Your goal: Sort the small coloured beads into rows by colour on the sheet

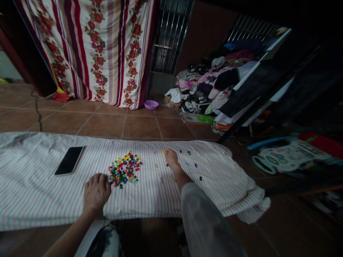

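My right hand (171, 157) is over the striped cloth, its fingers pinched together at a small yellow piece (164, 152). Around it lie small coloured pieces in ones and twos: a pink one (154, 152), a lime green one (155, 165), dark green ones (189, 153), light blue ones (187, 164), dark blue ones (196, 165) and black ones (200, 178). My left hand (97, 191) rests palm down on the cloth, fingers loosely bent, beside a mixed heap of small coloured pieces (124, 169). What lies under its fingertips is hidden.
A striped cloth (40, 192) covers the low table. A phone (70, 161) lies on it at left. Beyond are a floral curtain (112, 53), a purple basin (151, 104) and a heap of clothes (211, 84). A baby walker-like toy (289, 157) stands at right.
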{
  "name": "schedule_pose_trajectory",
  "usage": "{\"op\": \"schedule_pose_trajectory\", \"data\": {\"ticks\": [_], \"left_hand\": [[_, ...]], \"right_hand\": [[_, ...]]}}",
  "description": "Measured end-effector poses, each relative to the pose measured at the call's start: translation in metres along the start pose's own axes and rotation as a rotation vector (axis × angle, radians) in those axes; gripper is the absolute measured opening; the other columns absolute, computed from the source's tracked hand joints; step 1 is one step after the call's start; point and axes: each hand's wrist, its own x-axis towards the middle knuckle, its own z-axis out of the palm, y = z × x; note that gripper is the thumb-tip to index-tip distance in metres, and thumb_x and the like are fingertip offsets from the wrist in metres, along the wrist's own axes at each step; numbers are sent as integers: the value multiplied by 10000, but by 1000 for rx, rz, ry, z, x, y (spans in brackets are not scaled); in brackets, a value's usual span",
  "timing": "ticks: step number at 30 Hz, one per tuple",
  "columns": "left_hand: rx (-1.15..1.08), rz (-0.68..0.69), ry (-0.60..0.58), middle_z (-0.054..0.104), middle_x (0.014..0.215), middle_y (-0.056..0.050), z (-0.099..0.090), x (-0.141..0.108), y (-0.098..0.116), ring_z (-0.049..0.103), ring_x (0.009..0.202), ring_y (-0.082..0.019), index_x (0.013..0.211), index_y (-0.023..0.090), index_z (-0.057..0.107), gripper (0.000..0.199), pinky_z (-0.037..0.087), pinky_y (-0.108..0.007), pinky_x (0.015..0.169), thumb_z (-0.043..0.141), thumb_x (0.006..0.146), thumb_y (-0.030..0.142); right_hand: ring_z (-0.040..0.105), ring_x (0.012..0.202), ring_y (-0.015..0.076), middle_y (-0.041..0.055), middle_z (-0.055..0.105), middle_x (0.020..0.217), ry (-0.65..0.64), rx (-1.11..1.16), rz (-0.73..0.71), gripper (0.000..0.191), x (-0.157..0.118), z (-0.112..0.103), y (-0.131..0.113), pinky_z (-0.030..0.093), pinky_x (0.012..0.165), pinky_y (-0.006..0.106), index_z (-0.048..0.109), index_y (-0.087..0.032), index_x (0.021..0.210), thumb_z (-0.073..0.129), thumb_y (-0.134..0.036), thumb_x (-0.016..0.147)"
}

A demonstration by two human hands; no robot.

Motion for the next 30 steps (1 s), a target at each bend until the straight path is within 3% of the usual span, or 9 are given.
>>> {"op": "schedule_pose_trajectory", "data": {"ticks": [8, 17, 25, 30], "left_hand": [[24, 16, 15, 629, 984, -93, 1, -1, -1, 551, 922, -265, 936, 176, 573, 183, 358, -372, 764, 416, 894, 262], [25, -1, -4, 626, 979, -88, 2, 0, -1, 547, 942, -268, 923, 180, 574, 161, 350, -373, 770, 439, 887, 259], [7, -3, 4, 619, 986, -94, 1, 1, 0, 542, 947, -266, 930, 173, 576, 166, 351, -376, 777, 439, 886, 255], [4, -6, 17, 616, 977, -95, 2, -1, -1, 538, 949, -267, 931, 170, 576, 167, 348, -379, 777, 437, 886, 251]], "right_hand": [[670, 919, 145, 67, 724, 1021, -100, 6, 70, 313, -2, -4, -5, 443, 765, 179, 731, -193, 1037, 469, -126, 879], [647, 985, 181, 126, 674, 1098, -94, -1, 72, 340, -6, -10, -12, 443, 841, 224, 700, -154, 1110, 452, -107, 882], [618, 1005, 178, 106, 666, 1078, -24, 45, -85, 334, -13, -5, -34, 433, 884, 242, 682, -153, 1126, 452, -95, 891], [617, 985, 169, 78, 687, 1046, -103, 113, -228, 297, -24, 5, -56, 436, 887, 250, 710, -185, 1050, 470, -102, 895]]}}
